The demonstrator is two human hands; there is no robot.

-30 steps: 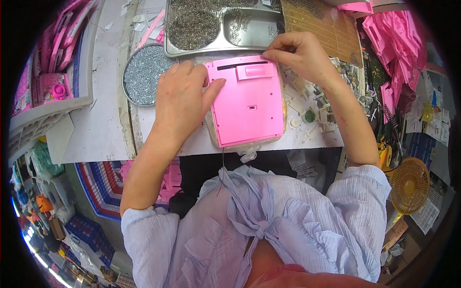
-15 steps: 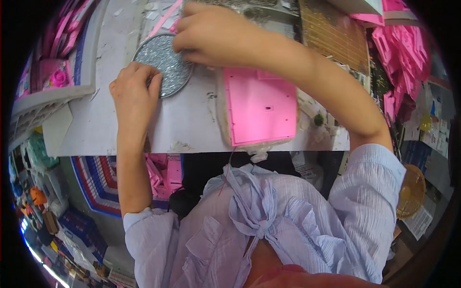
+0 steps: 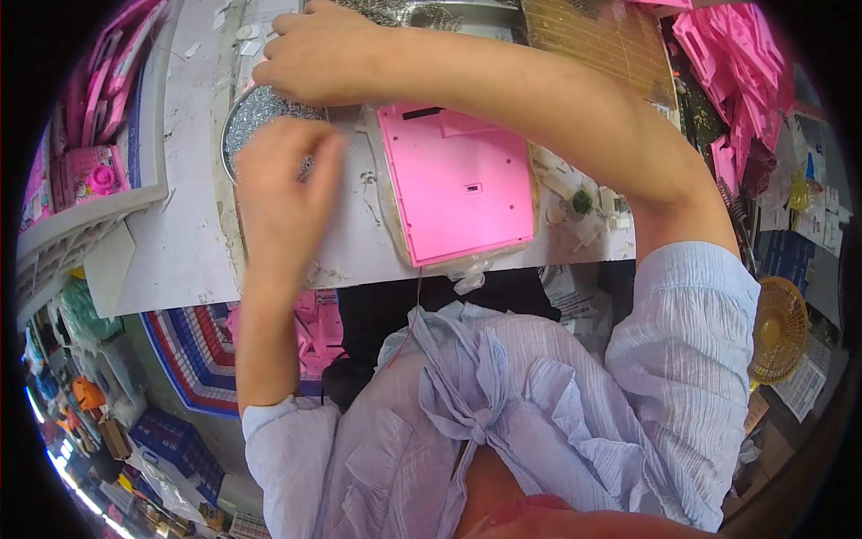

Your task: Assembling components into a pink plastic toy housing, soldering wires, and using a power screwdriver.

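A round dish (image 3: 256, 110) full of small silvery metal pieces, perhaps screws, sits at the far left of the worktable. My left hand (image 3: 285, 166) is over its near edge, smeared by motion; its fingers look bent, and whether they hold anything is unclear. Beyond the dish is my right hand (image 3: 323, 58), its forearm crossing from the right. Its fingers are curled, their tips hidden, and a bit of pink shows beside them. To the right of the dish a flat pink plastic panel (image 3: 458, 193) lies on a plastic-wrapped pad, with a dark slot near its middle.
A grey-rimmed crate (image 3: 154, 193) of pink parts stands at the left. Brown slatted board (image 3: 597, 45) lies at the back right, beside a heap of pink pieces (image 3: 741, 81). Below the table are a red-and-blue basket (image 3: 193, 359) and a yellow fan (image 3: 779, 331).
My left hand has lifted off the dish's rim and shifted right across it. The whole view has swung slightly; my right hand stays close to the dish's far side.
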